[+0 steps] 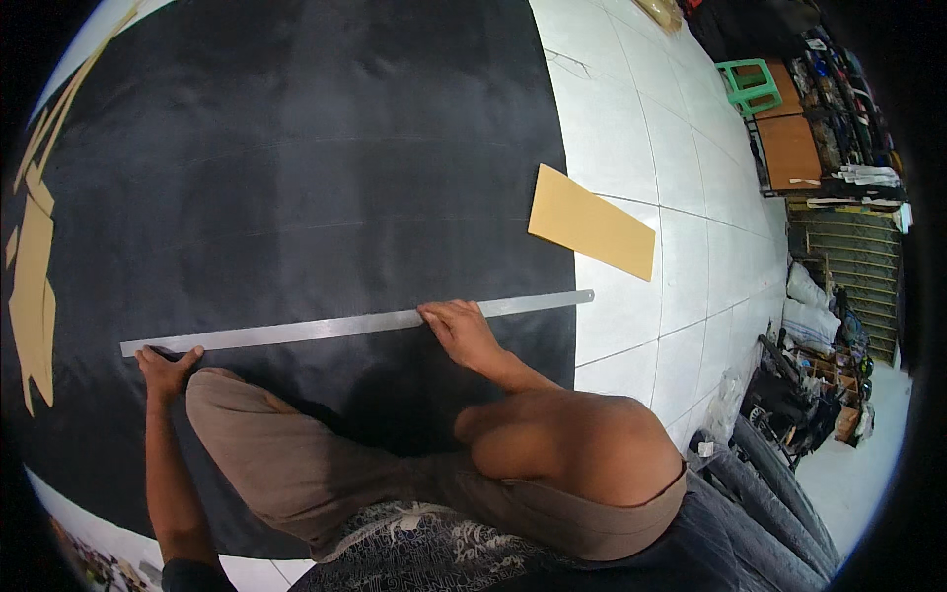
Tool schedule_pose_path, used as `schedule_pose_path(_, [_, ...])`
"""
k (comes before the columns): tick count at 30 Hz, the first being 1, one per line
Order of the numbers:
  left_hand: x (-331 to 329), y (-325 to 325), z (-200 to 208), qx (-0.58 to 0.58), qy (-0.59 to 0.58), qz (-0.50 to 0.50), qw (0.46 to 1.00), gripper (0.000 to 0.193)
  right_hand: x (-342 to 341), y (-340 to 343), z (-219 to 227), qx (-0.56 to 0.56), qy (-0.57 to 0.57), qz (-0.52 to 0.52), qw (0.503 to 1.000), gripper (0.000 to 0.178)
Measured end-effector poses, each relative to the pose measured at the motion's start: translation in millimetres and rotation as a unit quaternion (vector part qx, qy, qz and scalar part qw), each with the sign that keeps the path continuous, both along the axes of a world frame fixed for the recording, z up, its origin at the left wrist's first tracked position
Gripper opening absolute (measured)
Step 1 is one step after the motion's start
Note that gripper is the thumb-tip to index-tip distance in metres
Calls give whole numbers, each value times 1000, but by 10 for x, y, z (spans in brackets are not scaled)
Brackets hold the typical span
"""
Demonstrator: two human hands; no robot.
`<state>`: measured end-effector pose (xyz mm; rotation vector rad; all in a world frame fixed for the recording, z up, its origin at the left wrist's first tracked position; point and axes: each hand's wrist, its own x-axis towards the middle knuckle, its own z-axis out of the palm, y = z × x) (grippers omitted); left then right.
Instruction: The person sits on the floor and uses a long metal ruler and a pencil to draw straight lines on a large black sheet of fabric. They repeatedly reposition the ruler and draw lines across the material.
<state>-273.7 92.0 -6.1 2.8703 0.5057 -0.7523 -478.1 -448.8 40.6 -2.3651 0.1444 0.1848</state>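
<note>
A long steel ruler point(326, 331) lies nearly crosswise on a large sheet of black material point(335, 178), its right end reaching past the sheet onto the white floor. My left hand point(166, 371) holds the ruler near its left end, thumb and fingers spread along the near edge. Right of the ruler's middle, my right hand point(460, 330) is closed over it, fingertips pressed on the metal. Beyond the right end, a tan rectangular board point(592, 223) rests partly on the black sheet and partly on the tiles. My bent legs are on the sheet just below the ruler.
Cut tan scraps point(35, 286) lie along the sheet's left side. White floor tiles point(681, 178) extend to the right. Farther off are a green plastic stool point(752, 87), a metal gate point(853, 257) and piled goods. Dark rolls point(769, 503) lie at lower right, beside me.
</note>
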Motion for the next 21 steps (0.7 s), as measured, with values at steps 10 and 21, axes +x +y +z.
schedule_pose_path(10, [-49, -113, 276, -37, -5, 32, 999, 152, -882, -664, -115, -155, -46, -64, 985, 26])
schedule_pose_path(21, [-656, -38, 461, -31, -75, 61, 995, 118, -1221, -1072, -383, -112, 43, -13, 993, 33])
